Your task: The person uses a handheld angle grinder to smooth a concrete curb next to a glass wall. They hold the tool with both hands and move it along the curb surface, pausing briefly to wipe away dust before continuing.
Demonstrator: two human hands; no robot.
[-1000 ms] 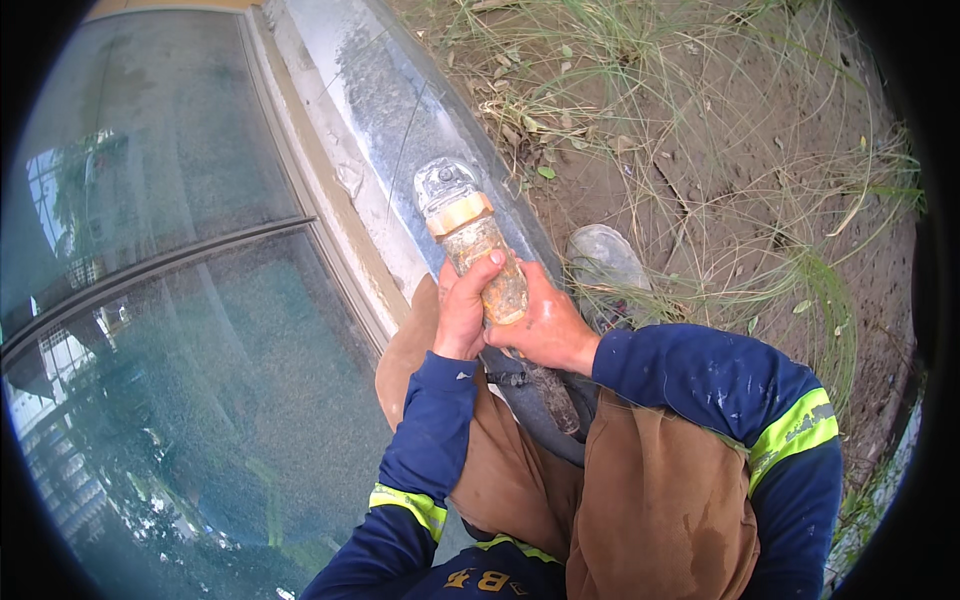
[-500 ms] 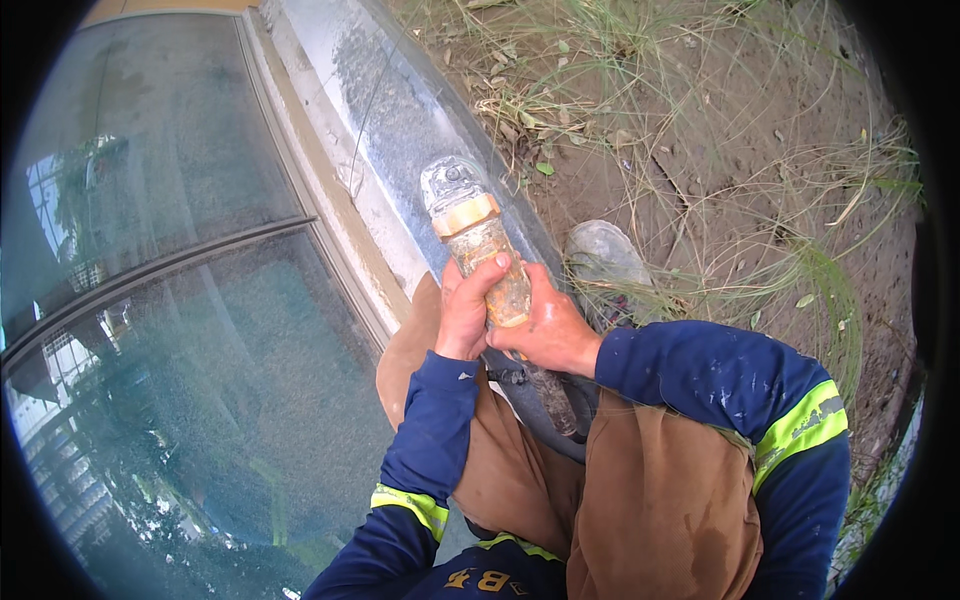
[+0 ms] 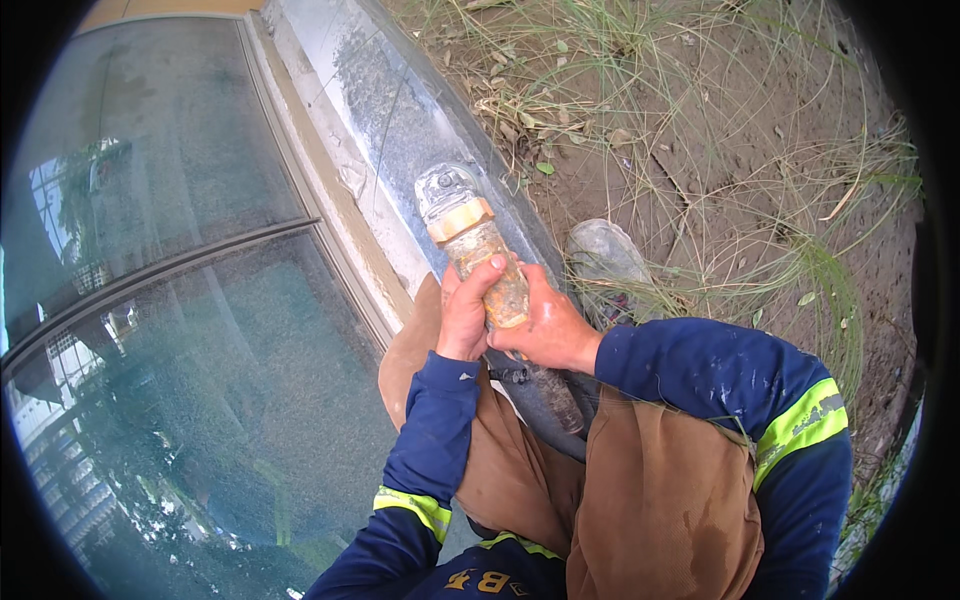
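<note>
Both my hands are wrapped round a dusty angle grinder (image 3: 497, 282) with a worn, dirt-caked body and a yellowish collar. My left hand (image 3: 465, 312) closes on its left side, thumb lying along the top. From the right, my right hand (image 3: 556, 325) grips the body near its rear end. The grinder's grey metal head points away from me over the grey concrete ledge (image 3: 395, 110). Its disc is hidden beneath the head, so I cannot tell whether it touches the ledge. Behind the grip, a dark rear part (image 3: 557, 400) runs back between my knees.
Left of the ledge stands a dusty glass window (image 3: 200, 400) in a dark frame (image 3: 270, 228). Brown soil (image 3: 720, 160) with long grass (image 3: 830, 290) lies to the right. A dusty shoe (image 3: 606, 252) rests beside the ledge. My brown-trousered knees (image 3: 660, 480) flank the ledge.
The grinder's head has shifted slightly left and a little toward me. Both hands keep their hold, almost in the same place.
</note>
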